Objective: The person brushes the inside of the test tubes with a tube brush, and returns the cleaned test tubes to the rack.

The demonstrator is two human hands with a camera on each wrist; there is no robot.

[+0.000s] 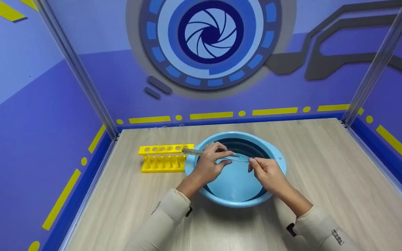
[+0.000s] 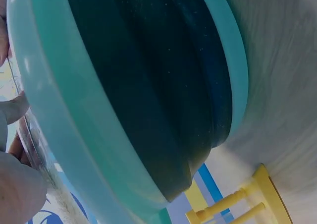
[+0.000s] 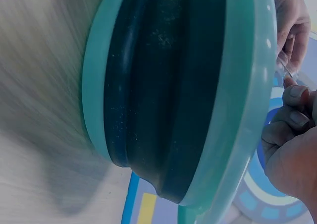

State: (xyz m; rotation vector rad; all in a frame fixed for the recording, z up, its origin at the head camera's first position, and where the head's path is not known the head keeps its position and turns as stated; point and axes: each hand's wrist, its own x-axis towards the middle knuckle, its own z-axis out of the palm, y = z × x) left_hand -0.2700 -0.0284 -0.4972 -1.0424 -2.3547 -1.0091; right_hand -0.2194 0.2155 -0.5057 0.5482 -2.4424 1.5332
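Over the light blue basin point(image 1: 236, 203), my left hand point(image 1: 208, 164) holds a clear test tube point(image 1: 234, 158) lying nearly level between thumb and fingers. Inside the tube is a test tube brush point(image 1: 192, 152), its brownish bristles toward the left end. From the tube's right end the brush's thin wire runs out to my right hand point(image 1: 268, 173), which pinches it between thumb and fingertips. The left wrist view shows the brush's twisted wire and pale bristles through the clear wall. In the right wrist view, the right hand's fingers point(image 3: 297, 97) are curled together beyond the basin rim.
A yellow test tube rack point(image 1: 166, 149) stands on the wooden table point(image 1: 326, 181) at the basin's left. Faint clear tube rims point(image 1: 164, 127) show above it. Blue printed panels point(image 1: 110, 83) enclose the table at the back and sides.
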